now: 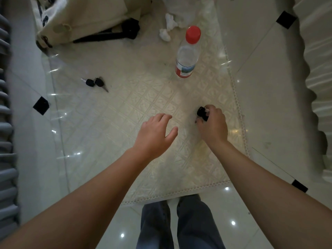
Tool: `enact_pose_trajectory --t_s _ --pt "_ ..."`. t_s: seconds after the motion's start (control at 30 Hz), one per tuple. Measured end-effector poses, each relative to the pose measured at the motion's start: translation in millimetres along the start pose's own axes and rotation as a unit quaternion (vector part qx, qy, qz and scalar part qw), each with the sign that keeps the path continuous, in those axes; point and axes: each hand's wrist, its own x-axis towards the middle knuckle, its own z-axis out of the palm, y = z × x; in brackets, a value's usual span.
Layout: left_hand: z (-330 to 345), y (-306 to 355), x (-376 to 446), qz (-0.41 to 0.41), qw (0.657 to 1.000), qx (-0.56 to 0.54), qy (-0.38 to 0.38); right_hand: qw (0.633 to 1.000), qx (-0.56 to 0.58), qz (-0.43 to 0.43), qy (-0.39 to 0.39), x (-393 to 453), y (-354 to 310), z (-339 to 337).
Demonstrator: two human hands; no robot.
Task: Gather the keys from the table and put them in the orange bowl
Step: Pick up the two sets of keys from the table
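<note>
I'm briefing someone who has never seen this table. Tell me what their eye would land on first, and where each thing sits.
The red-capped water bottle stands upright at the far middle of the glass table, the brightest thing there. Nearer, the right hand closes on a black key bunch at the right, while the left hand hovers open beside it. A second set of black keys lies alone at the far left.
</note>
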Motion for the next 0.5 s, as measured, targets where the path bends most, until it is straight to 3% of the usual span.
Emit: enact_pose_trajectory --t_s 0.2,0.5 --pt "-3 -11 1 -0.008 0.999 -0.033 0.011 1.0 0.001 -0.005 -0.011 2 -13 15" --pt "-10 -53 -19 -0.042 0.999 -0.032 0.002 0.986 -0.133 -0.08 -0.063 -19 -27 47"
